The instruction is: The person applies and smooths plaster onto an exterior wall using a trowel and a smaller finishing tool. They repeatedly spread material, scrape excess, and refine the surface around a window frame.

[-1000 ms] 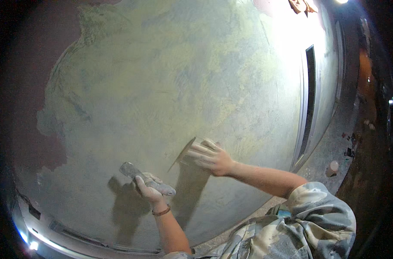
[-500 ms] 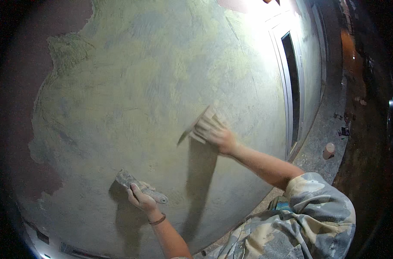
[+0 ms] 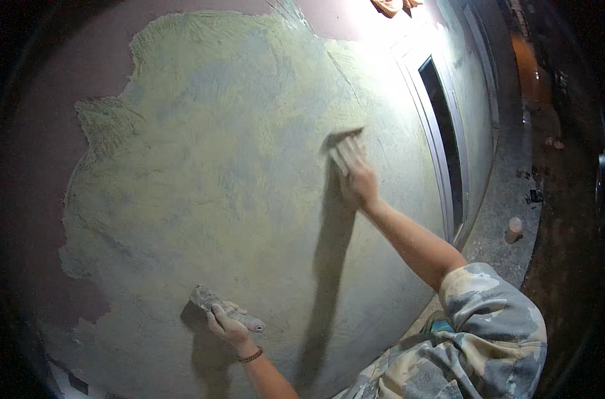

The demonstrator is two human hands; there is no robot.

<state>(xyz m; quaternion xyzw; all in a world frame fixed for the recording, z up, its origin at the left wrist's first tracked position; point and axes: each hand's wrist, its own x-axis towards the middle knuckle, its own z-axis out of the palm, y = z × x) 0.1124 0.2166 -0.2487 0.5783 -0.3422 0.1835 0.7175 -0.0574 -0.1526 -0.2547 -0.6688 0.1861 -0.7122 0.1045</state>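
A wall (image 3: 209,179) coated with patchy yellow-green and grey filler takes up most of the view. High on the right of this coat, my right hand (image 3: 357,174) grips a wide flat scraper (image 3: 344,137), its blade nearly level against the wall. The hand and blade are slightly blurred, and a long shadow falls below them. Lower left, my left hand (image 3: 229,327) is closed around the handle of a putty knife (image 3: 202,297). Its filler-smeared blade points up and left, and the knife appears held off the wall, above its own shadow.
Bare purplish wall (image 3: 29,199) borders the coat's ragged left edge. To the right stands a light-framed narrow window or door opening (image 3: 442,126) under a bright glare. A pinkish cup (image 3: 514,230) sits on the grey ledge (image 3: 492,246). An orange-brown object (image 3: 392,6) shows at the top.
My right hand has moved up and to the right with the scraper, whose blade has turned from a steep slant to nearly level. My left hand appears slightly lower; the view has shifted.
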